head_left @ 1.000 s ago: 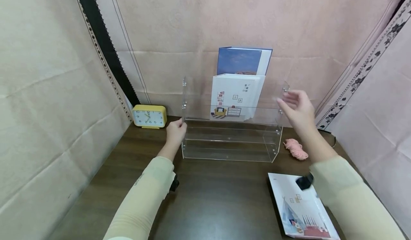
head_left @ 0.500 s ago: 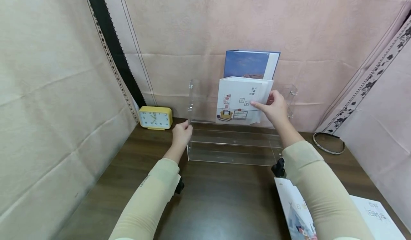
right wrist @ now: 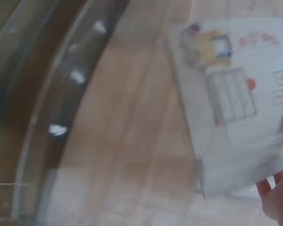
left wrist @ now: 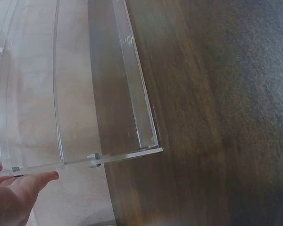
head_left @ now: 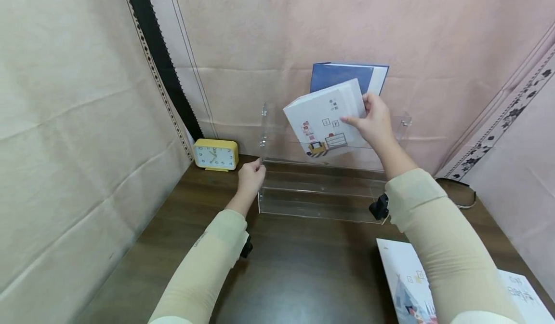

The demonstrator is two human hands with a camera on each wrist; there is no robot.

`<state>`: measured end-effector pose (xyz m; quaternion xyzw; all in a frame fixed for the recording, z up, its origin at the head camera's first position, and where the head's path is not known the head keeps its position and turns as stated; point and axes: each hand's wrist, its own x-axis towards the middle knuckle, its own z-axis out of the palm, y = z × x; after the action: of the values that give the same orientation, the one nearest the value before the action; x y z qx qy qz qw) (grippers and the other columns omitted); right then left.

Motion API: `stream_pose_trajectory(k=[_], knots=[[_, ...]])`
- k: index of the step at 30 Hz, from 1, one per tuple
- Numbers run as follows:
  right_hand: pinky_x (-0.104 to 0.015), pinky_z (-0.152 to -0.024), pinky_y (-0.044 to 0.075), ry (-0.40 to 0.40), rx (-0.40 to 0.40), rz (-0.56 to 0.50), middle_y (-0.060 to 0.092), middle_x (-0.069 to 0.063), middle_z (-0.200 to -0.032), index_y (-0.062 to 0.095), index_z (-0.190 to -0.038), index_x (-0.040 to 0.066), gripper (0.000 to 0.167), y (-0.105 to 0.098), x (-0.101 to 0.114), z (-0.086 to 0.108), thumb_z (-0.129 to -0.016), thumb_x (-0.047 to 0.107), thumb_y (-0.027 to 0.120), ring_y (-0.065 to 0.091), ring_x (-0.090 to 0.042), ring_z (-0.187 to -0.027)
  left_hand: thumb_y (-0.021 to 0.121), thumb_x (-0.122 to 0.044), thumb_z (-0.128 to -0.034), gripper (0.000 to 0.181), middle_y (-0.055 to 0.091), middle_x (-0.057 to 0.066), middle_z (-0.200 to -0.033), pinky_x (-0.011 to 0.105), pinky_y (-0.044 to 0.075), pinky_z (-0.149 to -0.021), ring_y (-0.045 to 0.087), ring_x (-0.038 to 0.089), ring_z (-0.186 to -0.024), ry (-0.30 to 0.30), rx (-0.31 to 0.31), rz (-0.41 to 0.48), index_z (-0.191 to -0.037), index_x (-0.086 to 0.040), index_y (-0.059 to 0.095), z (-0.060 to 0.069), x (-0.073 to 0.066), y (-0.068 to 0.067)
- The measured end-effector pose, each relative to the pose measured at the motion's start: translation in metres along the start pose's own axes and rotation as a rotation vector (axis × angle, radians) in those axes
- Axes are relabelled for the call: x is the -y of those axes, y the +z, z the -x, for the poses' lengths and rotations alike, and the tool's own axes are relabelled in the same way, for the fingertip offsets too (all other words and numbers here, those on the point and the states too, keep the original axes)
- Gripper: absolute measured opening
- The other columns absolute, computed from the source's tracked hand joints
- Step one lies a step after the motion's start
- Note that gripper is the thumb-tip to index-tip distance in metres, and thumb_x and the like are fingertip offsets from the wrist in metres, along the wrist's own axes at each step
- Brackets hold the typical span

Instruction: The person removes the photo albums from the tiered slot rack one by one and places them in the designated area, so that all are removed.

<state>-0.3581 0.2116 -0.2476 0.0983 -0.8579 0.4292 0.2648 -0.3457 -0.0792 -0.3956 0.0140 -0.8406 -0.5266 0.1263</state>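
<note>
The right hand (head_left: 376, 121) has hold of a white book (head_left: 323, 116) by its right edge, thumb laid across the printed cover and fingers behind it. That book is raised at the back of a clear rack (head_left: 316, 203), leaning over so its top left corner sits lower than its top right. Its lower part shows through the rack's transparent upper panel; from here I can't tell whether its bottom edge touches anything. The cover has a little yellow vehicle and some red printing.

The left hand (head_left: 250, 177) pinches the rack's left side panel, thumb on one face and fingers on the other, close to a small metal fitting. Both arms are in pale yellow sleeves (head_left: 446, 227), with a small black device (head_left: 379, 207) at the right wrist and another at the left.

Just behind the white book stands a blue book (head_left: 340, 74), partly covered by it. The rack rests on the dark wooden desk (head_left: 299, 266). Left of it, near the left hand, is a yellow alarm clock (head_left: 216, 154), facing forward. Over to the right lies a thin curved band (head_left: 472, 197), partly behind the right arm. Nearer, an illustrated book (head_left: 405, 271) lies flat, partly under the right sleeve from where I stand, with a white printed cover (head_left: 525, 292) beyond it. Pale cloth (head_left: 243, 20) hangs behind everything.
</note>
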Motion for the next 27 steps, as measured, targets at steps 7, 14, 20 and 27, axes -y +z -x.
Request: stream_pose_trajectory(k=[7, 14, 20, 27], knots=[[-0.033, -0.081, 0.051, -0.164, -0.070, -0.154, 0.066, -0.013, -0.102, 0.049, -0.103, -0.002, 0.042, -0.024, 0.032, -0.002, -0.072, -0.001, 0.078, 0.062, -0.018, -0.093, 0.051, -0.011, -0.0920, 0.035, 0.058, 0.012, -0.124, 0.032, 0.044, -0.060, 0.054, 0.024, -0.070, 0.003, 0.008, 0.009, -0.125, -0.003, 0.059, 0.002, -0.003, 0.004], [-0.028, -0.082, 0.050, -0.153, -0.171, -0.336, 0.066, -0.011, -0.106, 0.054, -0.103, 0.002, 0.040, -0.067, 0.060, 0.020, -0.071, -0.010, 0.074, 0.062, -0.018, -0.096, 0.051, -0.012, -0.0922, 0.035, 0.057, 0.011, -0.126, 0.037, 0.047, -0.072, 0.057, 0.028, -0.085, -0.007, 0.005, 0.026, -0.126, -0.004, 0.059, 0.001, -0.003, 0.004], [-0.027, -0.069, 0.053, 0.239, -0.110, -0.429, 0.065, -0.006, -0.098, 0.049, -0.106, 0.007, 0.035, -0.066, 0.039, 0.092, -0.079, 0.002, 0.072, 0.065, -0.016, -0.084, 0.051, -0.012, -0.0924, 0.035, 0.057, 0.012, -0.126, 0.035, 0.047, -0.071, 0.058, 0.026, -0.084, -0.018, 0.001, 0.005, -0.126, -0.004, 0.059, -0.001, -0.001, 0.002], [-0.030, -0.063, 0.053, 0.697, 0.064, -0.455, 0.062, -0.004, -0.085, 0.043, -0.118, -0.010, 0.043, -0.013, -0.025, 0.194, -0.084, 0.002, 0.066, 0.062, -0.012, -0.069, 0.051, -0.012, -0.0924, 0.035, 0.056, 0.012, -0.127, 0.035, 0.047, -0.070, 0.057, 0.027, -0.085, -0.024, 0.000, 0.010, -0.126, -0.004, 0.058, 0.000, -0.001, 0.001]])
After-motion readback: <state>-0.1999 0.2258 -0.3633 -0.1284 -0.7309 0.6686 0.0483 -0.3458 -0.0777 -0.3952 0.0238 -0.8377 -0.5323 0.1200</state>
